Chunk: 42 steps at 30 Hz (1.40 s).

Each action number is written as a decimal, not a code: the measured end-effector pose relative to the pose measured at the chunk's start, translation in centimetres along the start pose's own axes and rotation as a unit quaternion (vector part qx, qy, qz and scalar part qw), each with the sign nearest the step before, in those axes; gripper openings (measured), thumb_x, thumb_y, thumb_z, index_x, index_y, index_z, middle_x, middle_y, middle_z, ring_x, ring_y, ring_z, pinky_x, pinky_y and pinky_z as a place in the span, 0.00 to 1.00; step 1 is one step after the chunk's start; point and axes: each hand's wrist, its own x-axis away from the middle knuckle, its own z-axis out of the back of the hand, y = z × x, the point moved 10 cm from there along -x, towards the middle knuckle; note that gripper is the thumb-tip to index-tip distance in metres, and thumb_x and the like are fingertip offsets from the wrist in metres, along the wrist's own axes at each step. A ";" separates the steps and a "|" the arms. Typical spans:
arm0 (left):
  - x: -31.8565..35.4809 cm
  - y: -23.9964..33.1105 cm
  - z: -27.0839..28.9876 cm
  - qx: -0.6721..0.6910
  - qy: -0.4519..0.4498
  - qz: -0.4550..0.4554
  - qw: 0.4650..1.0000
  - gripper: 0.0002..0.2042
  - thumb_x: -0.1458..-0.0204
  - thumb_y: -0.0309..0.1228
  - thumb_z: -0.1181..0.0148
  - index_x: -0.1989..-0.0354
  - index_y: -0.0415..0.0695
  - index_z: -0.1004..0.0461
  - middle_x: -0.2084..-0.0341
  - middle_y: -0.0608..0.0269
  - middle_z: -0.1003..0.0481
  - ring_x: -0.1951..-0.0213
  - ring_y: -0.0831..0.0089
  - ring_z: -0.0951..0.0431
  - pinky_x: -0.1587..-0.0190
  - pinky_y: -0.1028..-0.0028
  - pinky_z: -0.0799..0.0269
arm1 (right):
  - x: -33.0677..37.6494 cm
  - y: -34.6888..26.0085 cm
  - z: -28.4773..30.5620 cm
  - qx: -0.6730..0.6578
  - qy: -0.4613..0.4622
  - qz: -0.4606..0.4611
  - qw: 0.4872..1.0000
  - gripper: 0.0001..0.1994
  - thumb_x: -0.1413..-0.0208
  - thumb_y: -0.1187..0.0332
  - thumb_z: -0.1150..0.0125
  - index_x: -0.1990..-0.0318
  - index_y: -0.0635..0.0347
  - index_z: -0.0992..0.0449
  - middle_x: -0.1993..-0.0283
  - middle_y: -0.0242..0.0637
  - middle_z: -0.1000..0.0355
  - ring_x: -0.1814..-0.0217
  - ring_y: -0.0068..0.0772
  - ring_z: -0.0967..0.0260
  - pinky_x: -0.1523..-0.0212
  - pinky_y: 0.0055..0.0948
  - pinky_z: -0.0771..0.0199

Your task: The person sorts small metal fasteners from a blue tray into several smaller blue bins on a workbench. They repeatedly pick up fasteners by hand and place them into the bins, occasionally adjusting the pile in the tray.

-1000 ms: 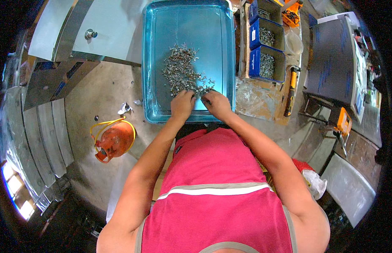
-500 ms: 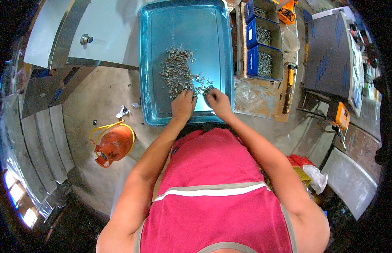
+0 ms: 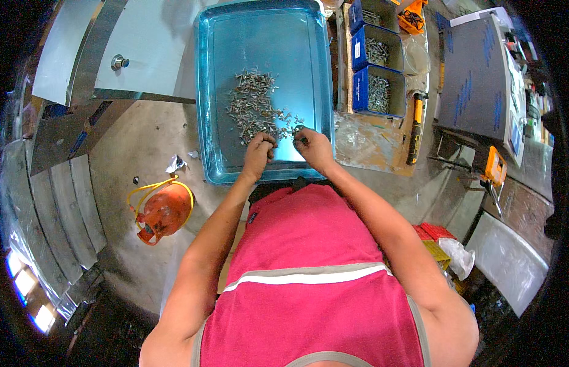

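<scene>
A blue rectangular tray (image 3: pixel 290 37) is in front of me, with a loose pile of small metal screws or similar fasteners (image 3: pixel 251 107) in it. My left hand (image 3: pixel 258 153) is at the near edge of the pile, its fingers curled in toward the palm. Just to its right, my right hand (image 3: pixel 315 149) has its thumb and fingers pinched together beside a few scattered pieces. The fingertips of both hands look dark. Whatever lies between the fingers of either hand is too small or too hidden to make out.
Blue bins (image 3: pixel 362 90) of metal fasteners stand in a row right of the tray, near a clear round tub (image 3: pixel 417 58). A yellow-and-black tool (image 3: pixel 416 128) lies on the board there. An orange gas cylinder (image 3: pixel 165 211) with a yellow hose is on the floor at left.
My left hand has drawn back slightly from the pile and its fingers have curled in. My right hand stays close to the same spot in the tray. The whole view has shifted a little.
</scene>
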 end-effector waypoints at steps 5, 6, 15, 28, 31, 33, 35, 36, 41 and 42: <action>0.8 4.1 -1.9 -0.394 0.060 -0.180 0.899 0.14 0.42 0.41 0.37 0.59 0.42 0.20 0.63 0.49 0.19 0.62 0.50 0.18 0.59 0.57 0.24 | -0.4 -2.0 -0.9 0.092 0.012 0.099 0.991 0.09 0.43 0.62 0.39 0.59 0.54 0.19 0.63 0.46 0.21 0.61 0.53 0.23 0.63 0.49 0.23; 0.8 4.2 -2.4 -0.425 0.054 -0.188 0.884 0.15 0.42 0.43 0.36 0.59 0.42 0.20 0.62 0.49 0.19 0.61 0.49 0.18 0.58 0.57 0.24 | -0.4 -2.2 -1.1 0.116 0.011 0.114 0.987 0.08 0.42 0.63 0.39 0.60 0.55 0.20 0.64 0.45 0.22 0.61 0.53 0.23 0.63 0.50 0.23; 0.8 4.3 -2.9 -0.487 0.098 -0.198 0.845 0.18 0.42 0.45 0.36 0.53 0.45 0.20 0.58 0.53 0.18 0.56 0.51 0.18 0.54 0.55 0.23 | -1.0 -2.1 -2.4 0.214 0.025 0.143 0.966 0.07 0.38 0.65 0.43 0.62 0.58 0.26 0.69 0.42 0.23 0.65 0.49 0.22 0.66 0.47 0.22; 0.3 3.3 -1.7 -0.253 0.011 -0.139 0.957 0.10 0.41 0.37 0.42 0.64 0.43 0.25 0.71 0.59 0.20 0.72 0.66 0.21 0.68 0.63 0.25 | -0.7 0.9 -1.1 -0.060 0.008 0.034 0.998 0.10 0.37 0.64 0.47 0.57 0.61 0.26 0.65 0.43 0.22 0.67 0.37 0.22 0.69 0.41 0.20; 0.6 1.5 -1.2 0.078 -0.085 -0.020 0.993 0.07 0.41 0.35 0.45 0.64 0.45 0.25 0.72 0.63 0.22 0.74 0.75 0.26 0.71 0.74 0.30 | 0.1 4.2 -1.3 -0.456 -0.045 -0.114 0.882 0.09 0.37 0.66 0.48 0.58 0.61 0.25 0.68 0.39 0.24 0.69 0.30 0.26 0.73 0.34 0.23; 0.5 2.3 -1.3 0.127 -0.103 -0.030 0.986 0.09 0.40 0.36 0.45 0.64 0.43 0.25 0.71 0.61 0.21 0.73 0.74 0.25 0.69 0.71 0.28 | 0.9 4.4 -1.1 -0.593 -0.046 -0.154 0.789 0.08 0.37 0.68 0.46 0.61 0.61 0.23 0.72 0.37 0.25 0.73 0.28 0.29 0.77 0.26 0.27; 0.0 4.8 -0.7 -0.111 -0.014 -0.138 0.984 0.11 0.40 0.38 0.43 0.64 0.41 0.24 0.69 0.57 0.20 0.71 0.68 0.22 0.66 0.66 0.27 | 0.9 4.7 -0.7 -0.495 -0.044 -0.180 0.849 0.08 0.38 0.69 0.45 0.62 0.62 0.21 0.71 0.37 0.24 0.72 0.28 0.28 0.74 0.28 0.25; -0.1 5.6 -0.8 -0.232 0.034 -0.165 0.958 0.13 0.40 0.39 0.42 0.64 0.41 0.23 0.68 0.55 0.19 0.71 0.66 0.21 0.65 0.64 0.26 | 1.0 4.9 -0.3 -0.436 -0.039 -0.200 0.877 0.08 0.38 0.69 0.45 0.63 0.63 0.20 0.71 0.37 0.23 0.72 0.29 0.27 0.72 0.28 0.24; -0.4 7.5 -3.6 -0.431 0.061 -0.242 0.867 0.13 0.44 0.40 0.35 0.59 0.44 0.18 0.63 0.52 0.18 0.60 0.52 0.18 0.57 0.58 0.24 | 0.7 -0.5 2.9 -0.022 0.082 -0.018 0.996 0.10 0.47 0.64 0.35 0.61 0.58 0.17 0.60 0.50 0.20 0.61 0.56 0.22 0.59 0.48 0.21; -0.4 7.6 -4.0 -0.438 0.059 -0.257 0.860 0.13 0.44 0.40 0.35 0.58 0.44 0.18 0.62 0.53 0.18 0.59 0.52 0.18 0.56 0.58 0.24 | 0.7 -0.7 2.4 0.020 0.064 -0.029 0.997 0.10 0.46 0.63 0.35 0.61 0.57 0.17 0.61 0.50 0.20 0.60 0.57 0.22 0.59 0.49 0.22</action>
